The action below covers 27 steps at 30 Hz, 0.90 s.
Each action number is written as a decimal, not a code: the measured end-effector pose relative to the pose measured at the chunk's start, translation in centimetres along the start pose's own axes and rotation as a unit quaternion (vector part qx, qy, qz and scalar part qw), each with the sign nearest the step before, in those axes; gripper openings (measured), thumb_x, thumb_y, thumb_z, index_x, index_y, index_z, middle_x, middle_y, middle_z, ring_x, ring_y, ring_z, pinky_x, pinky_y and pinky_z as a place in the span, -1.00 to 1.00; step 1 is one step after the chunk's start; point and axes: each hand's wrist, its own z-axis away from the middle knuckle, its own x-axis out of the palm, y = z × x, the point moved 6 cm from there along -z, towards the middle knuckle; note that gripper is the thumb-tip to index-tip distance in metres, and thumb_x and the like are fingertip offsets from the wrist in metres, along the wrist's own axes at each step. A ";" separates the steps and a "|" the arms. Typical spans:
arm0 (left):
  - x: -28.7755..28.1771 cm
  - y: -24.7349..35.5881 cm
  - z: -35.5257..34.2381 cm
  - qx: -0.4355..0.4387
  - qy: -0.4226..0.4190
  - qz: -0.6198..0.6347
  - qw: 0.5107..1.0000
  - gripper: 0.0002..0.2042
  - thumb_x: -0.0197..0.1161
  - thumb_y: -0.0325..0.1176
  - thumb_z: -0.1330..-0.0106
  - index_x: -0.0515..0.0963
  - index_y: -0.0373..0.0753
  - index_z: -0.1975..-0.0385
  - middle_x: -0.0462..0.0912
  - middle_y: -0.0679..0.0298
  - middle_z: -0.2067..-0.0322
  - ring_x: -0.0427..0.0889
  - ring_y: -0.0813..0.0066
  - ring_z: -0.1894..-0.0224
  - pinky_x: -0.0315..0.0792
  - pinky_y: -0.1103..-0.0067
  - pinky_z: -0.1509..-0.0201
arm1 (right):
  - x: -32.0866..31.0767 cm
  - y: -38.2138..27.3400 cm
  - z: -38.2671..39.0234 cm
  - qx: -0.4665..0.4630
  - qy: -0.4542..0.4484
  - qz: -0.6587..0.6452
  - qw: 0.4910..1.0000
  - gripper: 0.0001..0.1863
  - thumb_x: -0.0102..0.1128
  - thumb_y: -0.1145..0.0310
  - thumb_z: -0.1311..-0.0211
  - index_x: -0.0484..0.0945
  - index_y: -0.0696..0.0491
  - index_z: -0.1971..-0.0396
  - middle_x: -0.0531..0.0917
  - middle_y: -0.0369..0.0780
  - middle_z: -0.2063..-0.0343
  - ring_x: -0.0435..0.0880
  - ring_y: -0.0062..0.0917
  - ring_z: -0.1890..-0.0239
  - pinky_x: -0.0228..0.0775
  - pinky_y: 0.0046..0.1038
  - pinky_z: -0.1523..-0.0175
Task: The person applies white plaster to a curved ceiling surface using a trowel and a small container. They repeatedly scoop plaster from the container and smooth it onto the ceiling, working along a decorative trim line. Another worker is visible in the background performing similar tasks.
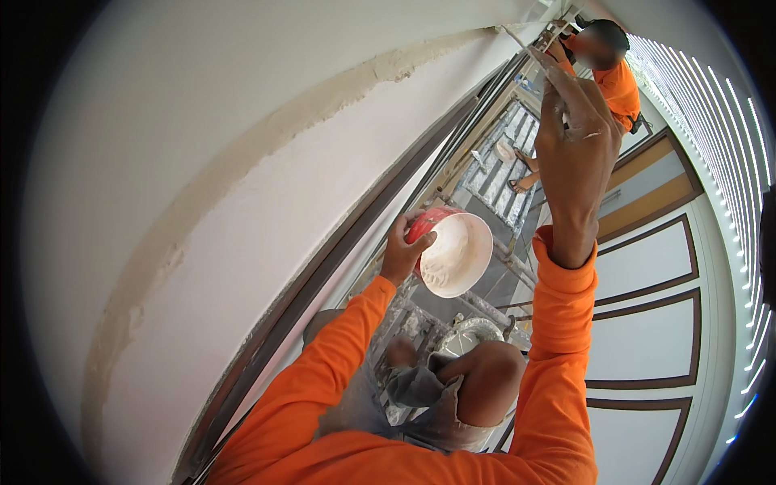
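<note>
Filling step, apparently: left fingers grip tub; right fingers, closed round tool, near band, upper right; even stroke seems needed.

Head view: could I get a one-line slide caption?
Left hand holding a red tub of pale paste; right hand holding a thin tool up near the beige band on the wall.

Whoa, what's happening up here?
A person in orange sleeves has a red tub of pale paste in their left hand. Their right hand reaches out with a thin tool, hard to make out, near the far end of a tan strip along the pale wall. Another person in orange is farther along.
</note>
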 end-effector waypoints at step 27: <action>0.3 0.3 0.2 -0.005 -0.010 0.023 1.000 -0.35 0.54 -0.22 -0.26 0.43 -0.38 -0.27 0.63 0.13 -0.08 0.66 0.42 -0.06 0.57 0.48 -0.20 | -2.9 -3.2 -0.6 -0.033 -0.055 0.190 0.980 -0.61 0.42 0.46 -0.17 0.83 -0.20 -0.01 0.73 -0.30 0.23 0.70 -0.47 0.17 0.28 -0.32 0.00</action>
